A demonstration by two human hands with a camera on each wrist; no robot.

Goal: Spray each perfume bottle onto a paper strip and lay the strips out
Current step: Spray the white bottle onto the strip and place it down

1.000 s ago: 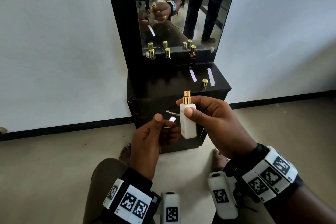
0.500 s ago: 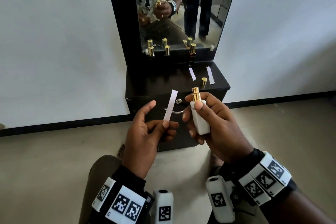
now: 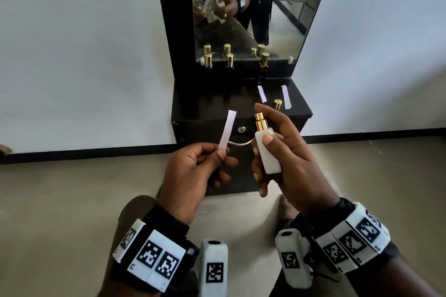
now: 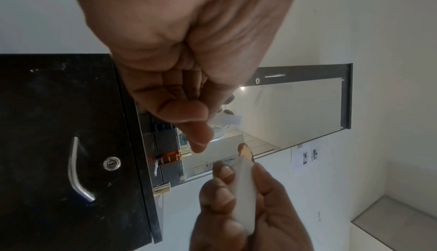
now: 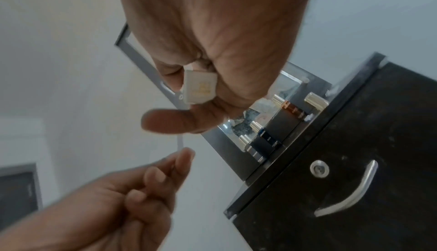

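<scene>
My left hand (image 3: pixel 223 153) pinches the lower end of a white paper strip (image 3: pixel 227 129) between thumb and forefinger, and the strip stands upright. To its right, my right hand (image 3: pixel 268 139) grips a white perfume bottle (image 3: pixel 268 154) with a bare gold nozzle (image 3: pixel 259 121); the forefinger is raised just above the nozzle. In the right wrist view the bottle's base (image 5: pixel 199 86) shows in the fingers, with the strip (image 5: pixel 179 142) edge-on below. The left wrist view shows the bottle (image 4: pixel 244 189) in my right hand.
On the black cabinet top (image 3: pixel 212 106) lie two paper strips (image 3: pixel 261 93) (image 3: pixel 285 96) and a loose gold cap (image 3: pixel 277 104). Three gold-capped bottles (image 3: pixel 208 61) (image 3: pixel 229 61) (image 3: pixel 264 62) stand against the mirror (image 3: pixel 277 19). A metal handle (image 3: pixel 241 143) sits on the cabinet front.
The strip, nearly hidden in my left hand a second ago, now stands upright. The bottle has moved right and tilted, and my right forefinger has lifted above the nozzle.
</scene>
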